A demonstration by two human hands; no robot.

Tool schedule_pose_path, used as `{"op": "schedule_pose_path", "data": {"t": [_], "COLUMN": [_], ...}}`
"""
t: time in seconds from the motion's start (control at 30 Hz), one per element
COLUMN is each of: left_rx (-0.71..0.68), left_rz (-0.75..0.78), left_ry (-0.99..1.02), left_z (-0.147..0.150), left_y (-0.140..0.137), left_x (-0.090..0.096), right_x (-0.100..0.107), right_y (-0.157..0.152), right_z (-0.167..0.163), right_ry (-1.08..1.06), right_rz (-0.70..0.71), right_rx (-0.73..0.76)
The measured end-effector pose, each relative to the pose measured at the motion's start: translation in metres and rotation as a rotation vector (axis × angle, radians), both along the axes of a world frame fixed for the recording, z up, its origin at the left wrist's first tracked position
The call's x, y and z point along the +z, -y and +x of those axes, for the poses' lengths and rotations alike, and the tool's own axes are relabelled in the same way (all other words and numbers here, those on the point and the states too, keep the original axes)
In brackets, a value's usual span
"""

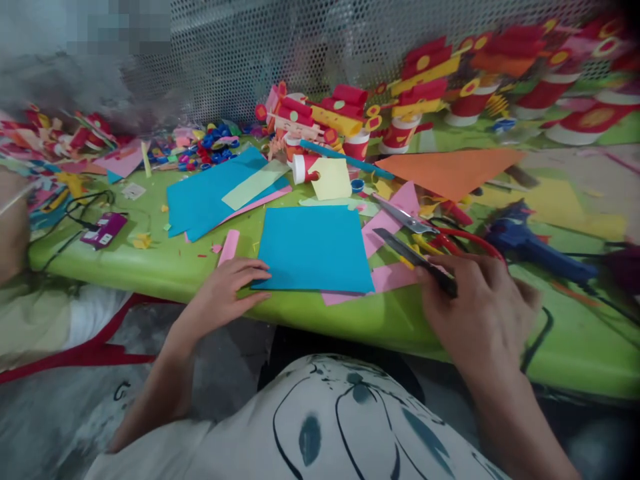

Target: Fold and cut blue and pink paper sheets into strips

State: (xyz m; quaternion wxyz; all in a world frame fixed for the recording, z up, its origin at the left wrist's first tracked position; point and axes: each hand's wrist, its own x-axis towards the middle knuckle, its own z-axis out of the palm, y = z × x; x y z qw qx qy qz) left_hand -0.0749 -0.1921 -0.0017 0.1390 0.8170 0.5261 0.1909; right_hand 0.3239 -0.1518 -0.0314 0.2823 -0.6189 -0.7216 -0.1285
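Observation:
A blue sheet (315, 250) lies flat near the table's front edge, over strips of pink sheet (393, 277). At its near left corner rests my left hand (235, 283), fingers stretched out on the corner and thumb apart along the edge. My right hand (483, 313) is closed around a dark utility knife (400, 248), whose blade points left toward the blue sheet. Right behind the knife are red-handled scissors (407, 217) with silver blades; whether my fingers touch their handle I cannot tell. A pink strip (229, 247) lies beside my left hand.
A blue glue gun (540, 243) with a cable lies at right. Behind are an orange sheet (450, 170), more blue sheets (210, 193), a tipped paper cup (303, 169) and several red-and-yellow cup models (413, 93). A purple power socket (104, 231) and another person's arm (13, 227) are at left.

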Motion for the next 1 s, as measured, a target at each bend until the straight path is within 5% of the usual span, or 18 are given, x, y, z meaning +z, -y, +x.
{"op": "schedule_pose_path", "data": {"t": [0.27,0.47,1.0], "left_rx": [0.020,0.039,0.244], "left_rz": [0.070,0.123,0.081], "left_ry": [0.078,0.033,-0.040], "left_z": [0.002,0.007,0.022], "left_y": [0.003,0.006,0.005], "left_x": [-0.017,-0.018,-0.004], "right_x": [0.008,0.023,0.006], "right_y": [-0.004,0.006,-0.015], "right_z": [-0.019,-0.025,-0.032], "right_ry": [0.100,0.074,0.095], "right_rz": [0.033,-0.099,-0.120], "right_rx": [0.047,0.486,0.481]}}
